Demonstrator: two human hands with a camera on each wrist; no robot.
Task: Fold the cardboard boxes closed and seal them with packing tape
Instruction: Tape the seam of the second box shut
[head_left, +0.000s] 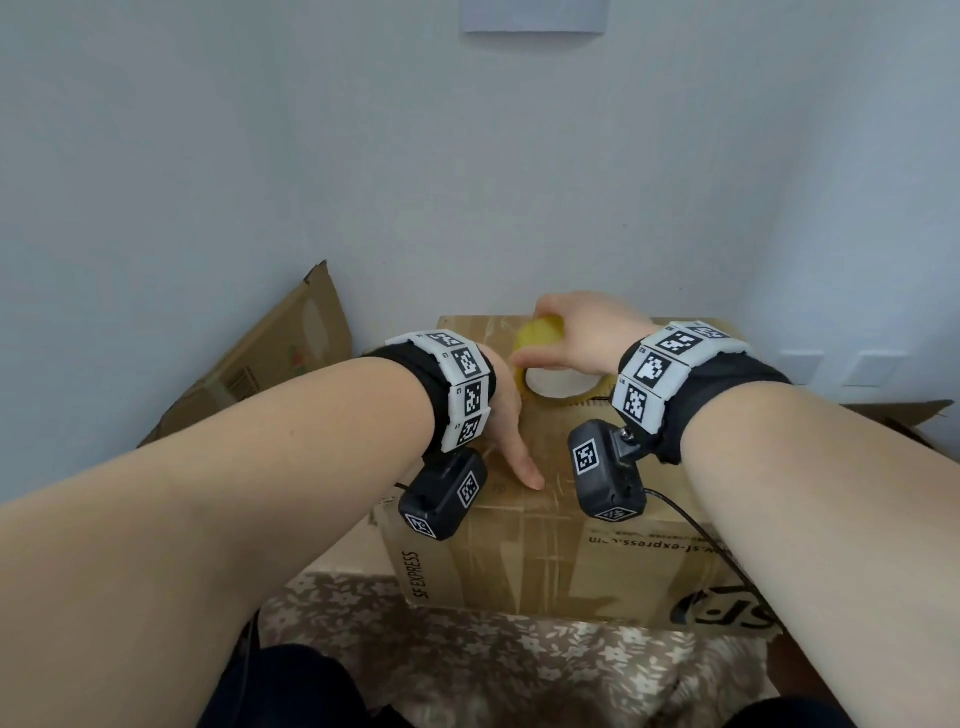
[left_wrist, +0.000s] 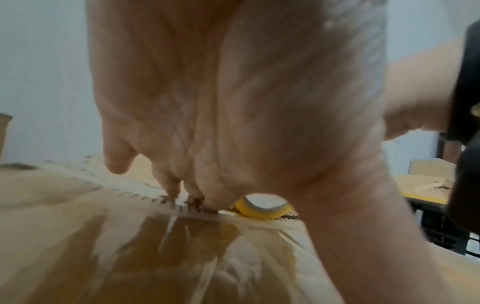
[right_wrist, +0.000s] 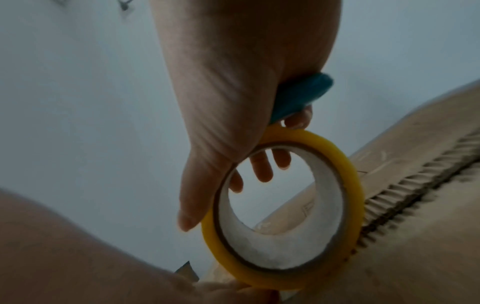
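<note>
A brown cardboard box (head_left: 519, 545) printed SF EXPRESS stands in front of me with its top flaps folded shut. The ragged centre seam (right_wrist: 405, 205) shows between them. My right hand (head_left: 582, 332) grips a yellow packing tape roll (head_left: 540, 335) on edge over the far part of the box top; its thumb lies on the roll's side (right_wrist: 348, 185). A teal object (right_wrist: 301, 96) is tucked in the same palm. My left hand (head_left: 511, 415) rests on the box top with its fingertips (left_wrist: 174, 191) pressed on the seam right beside the roll (left_wrist: 262, 211) and its thumb stretched toward me.
A loose cardboard sheet (head_left: 270, 358) leans on the white wall at the left. More cardboard (head_left: 904, 415) lies at the right. The box stands on a floral cloth (head_left: 493, 660). A yellow-topped table with a black frame (left_wrist: 426, 189) is off to the right.
</note>
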